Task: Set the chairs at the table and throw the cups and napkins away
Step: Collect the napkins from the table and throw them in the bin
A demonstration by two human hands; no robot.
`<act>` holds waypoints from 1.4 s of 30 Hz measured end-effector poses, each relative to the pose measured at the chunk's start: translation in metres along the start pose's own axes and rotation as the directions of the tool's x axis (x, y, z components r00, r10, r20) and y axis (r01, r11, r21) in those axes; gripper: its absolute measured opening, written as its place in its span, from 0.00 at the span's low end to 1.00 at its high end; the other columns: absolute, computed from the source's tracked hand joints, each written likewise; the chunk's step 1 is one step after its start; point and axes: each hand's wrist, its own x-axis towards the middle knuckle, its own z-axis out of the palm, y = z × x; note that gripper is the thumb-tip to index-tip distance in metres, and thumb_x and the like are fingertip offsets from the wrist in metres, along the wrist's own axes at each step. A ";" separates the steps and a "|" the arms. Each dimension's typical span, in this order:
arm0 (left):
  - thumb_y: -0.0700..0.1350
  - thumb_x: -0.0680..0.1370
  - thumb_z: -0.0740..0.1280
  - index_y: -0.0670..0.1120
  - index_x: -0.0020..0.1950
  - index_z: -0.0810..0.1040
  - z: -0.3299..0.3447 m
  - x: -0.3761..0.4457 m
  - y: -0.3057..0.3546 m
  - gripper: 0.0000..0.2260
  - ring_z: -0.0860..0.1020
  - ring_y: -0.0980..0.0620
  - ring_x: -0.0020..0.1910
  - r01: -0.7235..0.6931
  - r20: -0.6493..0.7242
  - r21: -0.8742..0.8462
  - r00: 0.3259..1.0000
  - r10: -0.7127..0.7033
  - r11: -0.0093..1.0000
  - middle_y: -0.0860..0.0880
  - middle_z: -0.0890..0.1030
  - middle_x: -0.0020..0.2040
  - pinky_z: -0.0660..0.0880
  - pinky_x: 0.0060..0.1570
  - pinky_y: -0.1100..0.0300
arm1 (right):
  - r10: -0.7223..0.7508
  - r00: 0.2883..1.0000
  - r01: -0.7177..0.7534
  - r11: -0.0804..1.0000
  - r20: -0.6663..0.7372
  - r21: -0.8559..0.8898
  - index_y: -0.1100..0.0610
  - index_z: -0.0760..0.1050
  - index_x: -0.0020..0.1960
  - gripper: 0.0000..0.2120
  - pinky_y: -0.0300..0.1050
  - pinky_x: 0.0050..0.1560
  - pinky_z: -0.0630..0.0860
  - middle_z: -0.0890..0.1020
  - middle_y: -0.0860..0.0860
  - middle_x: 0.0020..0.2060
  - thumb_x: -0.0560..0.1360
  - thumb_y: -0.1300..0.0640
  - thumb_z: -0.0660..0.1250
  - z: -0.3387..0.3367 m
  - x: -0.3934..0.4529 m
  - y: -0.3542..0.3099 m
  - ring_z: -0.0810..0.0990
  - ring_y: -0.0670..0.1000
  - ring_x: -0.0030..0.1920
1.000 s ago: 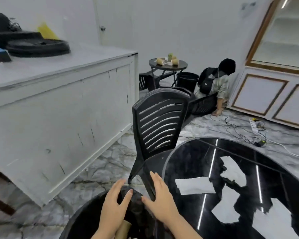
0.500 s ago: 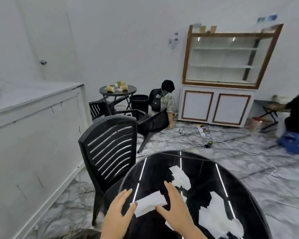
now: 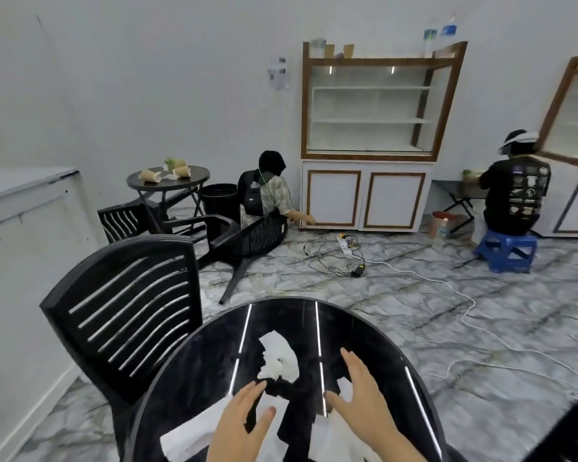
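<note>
Both my hands hover over the glossy black round table (image 3: pixel 364 331) in front of me. My left hand (image 3: pixel 241 425) and my right hand (image 3: pixel 361 398) are open and hold nothing. White patches (image 3: pixel 277 361) show on the tabletop; I cannot tell whether they are napkins or reflections. An upright black slatted chair (image 3: pixel 131 311) stands at the table's left side. Farther back, a small round table (image 3: pixel 167 185) carries paper cups (image 3: pixel 151 175) and napkins. Two black chairs lie tipped on the floor, one (image 3: pixel 247 235) to the right of it and one (image 3: pixel 124 220) to the left. A black bin (image 3: pixel 219 201) stands behind them.
A white counter (image 3: pixel 20 228) runs along the left. A person (image 3: pixel 267 191) sits on the floor by a white cabinet (image 3: pixel 367 195); another sits on a blue stool (image 3: pixel 504 248). Cables and a power strip (image 3: pixel 346 243) lie across the marble floor.
My hands have left the black bin at the lower left and come over the tabletop. The view has swung up and to the right, showing the room.
</note>
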 end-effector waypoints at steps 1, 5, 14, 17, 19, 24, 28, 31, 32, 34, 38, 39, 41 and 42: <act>0.50 0.73 0.71 0.72 0.54 0.70 0.005 0.001 0.001 0.19 0.72 0.58 0.63 -0.006 -0.003 -0.004 1.000 0.006 1.000 0.61 0.74 0.63 0.70 0.65 0.54 | 0.011 1.000 -0.011 1.000 -0.011 0.000 0.45 0.47 0.76 0.39 0.48 0.73 0.58 0.53 0.45 0.77 0.73 0.45 0.67 -0.005 0.002 0.007 0.55 0.47 0.75; 0.51 0.74 0.70 0.73 0.54 0.68 0.020 0.004 -0.004 0.19 0.76 0.48 0.59 0.013 0.029 0.017 0.999 -0.013 1.000 0.51 0.78 0.61 0.72 0.63 0.52 | 0.056 0.998 -0.056 0.998 -0.031 0.007 0.46 0.49 0.76 0.37 0.49 0.73 0.59 0.54 0.46 0.77 0.74 0.46 0.66 -0.019 0.008 0.030 0.55 0.47 0.75; 0.51 0.76 0.66 0.58 0.69 0.68 0.033 0.015 -0.030 0.21 0.63 0.57 0.71 -0.072 0.174 0.181 0.984 0.040 0.981 0.56 0.65 0.72 0.59 0.71 0.59 | 0.116 0.989 -0.122 0.990 0.090 0.069 0.41 0.49 0.74 0.34 0.48 0.75 0.54 0.53 0.43 0.76 0.76 0.52 0.65 0.001 -0.004 0.058 0.52 0.44 0.75; 0.53 0.75 0.65 0.49 0.67 0.73 0.040 0.018 -0.039 0.21 0.71 0.52 0.68 -0.254 0.194 0.360 0.961 0.195 0.898 0.49 0.70 0.71 0.68 0.64 0.60 | 0.082 0.988 -0.089 0.995 0.129 0.043 0.35 0.45 0.70 0.35 0.47 0.76 0.53 0.51 0.41 0.76 0.76 0.51 0.64 0.012 -0.005 0.061 0.50 0.43 0.75; 0.59 0.69 0.60 0.51 0.61 0.74 0.040 0.017 -0.037 0.23 0.75 0.52 0.64 -0.347 0.273 0.437 0.930 0.246 0.830 0.47 0.77 0.65 0.69 0.63 0.60 | 0.068 0.987 -0.068 0.998 0.144 -0.005 0.35 0.44 0.71 0.35 0.47 0.76 0.51 0.49 0.40 0.76 0.75 0.49 0.64 0.020 -0.002 0.061 0.47 0.42 0.76; 0.64 0.77 0.47 0.52 0.63 0.72 0.047 0.018 -0.050 0.26 0.38 0.58 0.76 -0.329 0.337 0.587 0.930 0.146 0.740 0.52 0.66 0.74 0.37 0.72 0.58 | 0.036 0.985 0.003 0.975 0.171 -0.223 0.40 0.42 0.75 0.36 0.47 0.76 0.48 0.43 0.38 0.75 0.75 0.41 0.60 0.037 0.006 0.064 0.43 0.44 0.76; 0.61 0.78 0.37 0.50 0.66 0.66 0.055 0.019 -0.062 0.27 0.37 0.58 0.75 -0.295 0.260 0.634 0.952 0.162 0.715 0.57 0.37 0.77 0.35 0.72 0.58 | 0.090 0.986 -0.036 0.937 0.141 -0.348 0.45 0.41 0.76 0.33 0.40 0.75 0.46 0.39 0.40 0.76 0.78 0.40 0.53 0.049 0.007 0.078 0.42 0.46 0.77; 0.55 0.80 0.37 0.49 0.66 0.66 0.057 0.020 -0.065 0.25 0.38 0.57 0.76 -0.297 0.219 0.671 0.955 0.201 0.680 0.55 0.37 0.78 0.36 0.73 0.58 | 0.103 0.991 -0.060 0.912 0.085 -0.406 0.48 0.41 0.76 0.28 0.28 0.69 0.37 0.36 0.40 0.74 0.80 0.42 0.47 0.056 0.008 0.085 0.41 0.44 0.77; 0.54 0.81 0.37 0.49 0.67 0.66 0.057 0.020 -0.065 0.24 0.38 0.57 0.76 -0.299 0.204 0.680 0.954 0.219 0.669 0.55 0.37 0.78 0.37 0.73 0.57 | 0.106 0.991 -0.064 0.905 0.077 -0.420 0.48 0.42 0.76 0.27 0.31 0.71 0.38 0.36 0.40 0.74 0.81 0.43 0.45 0.057 0.008 0.086 0.41 0.44 0.76; 0.51 0.81 0.37 0.51 0.69 0.63 0.057 0.020 -0.066 0.22 0.38 0.57 0.76 -0.314 0.198 0.686 0.949 0.246 0.657 0.55 0.38 0.78 0.38 0.73 0.57 | 0.111 0.990 -0.065 0.901 0.085 -0.429 0.48 0.44 0.76 0.25 0.37 0.73 0.40 0.38 0.39 0.73 0.81 0.45 0.45 0.058 0.010 0.086 0.41 0.42 0.76; 0.50 0.82 0.38 0.54 0.72 0.58 0.057 0.022 -0.067 0.21 0.39 0.57 0.76 -0.372 0.217 0.670 0.926 0.309 0.643 0.54 0.45 0.79 0.40 0.73 0.58 | 0.114 0.991 -0.089 0.956 0.074 -0.279 0.48 0.51 0.76 0.23 0.39 0.74 0.42 0.49 0.38 0.74 0.82 0.50 0.48 0.055 0.012 0.081 0.45 0.40 0.75; 0.50 0.82 0.38 0.53 0.70 0.62 0.057 0.022 -0.068 0.21 0.39 0.58 0.76 -0.381 0.214 0.663 0.921 0.325 0.644 0.56 0.42 0.78 0.40 0.73 0.58 | 0.112 0.992 -0.095 0.970 0.062 -0.225 0.49 0.52 0.75 0.22 0.40 0.74 0.43 0.53 0.39 0.75 0.82 0.50 0.49 0.054 0.012 0.078 0.46 0.40 0.75; 0.50 0.82 0.39 0.49 0.63 0.69 0.057 0.022 -0.072 0.22 0.41 0.60 0.76 -0.395 0.204 0.646 0.914 0.351 0.653 0.57 0.47 0.78 0.42 0.73 0.60 | 0.100 0.995 -0.095 0.984 0.026 -0.147 0.48 0.56 0.75 0.21 0.42 0.75 0.45 0.59 0.40 0.74 0.82 0.52 0.51 0.049 0.012 0.072 0.49 0.39 0.74; 0.49 0.82 0.39 0.49 0.61 0.72 0.057 0.021 -0.073 0.23 0.41 0.61 0.75 -0.401 0.203 0.635 0.911 0.359 0.660 0.57 0.58 0.77 0.43 0.73 0.61 | 0.092 0.996 -0.091 0.989 0.000 -0.116 0.48 0.58 0.74 0.21 0.44 0.75 0.46 0.62 0.41 0.74 0.82 0.53 0.52 0.047 0.011 0.069 0.51 0.39 0.74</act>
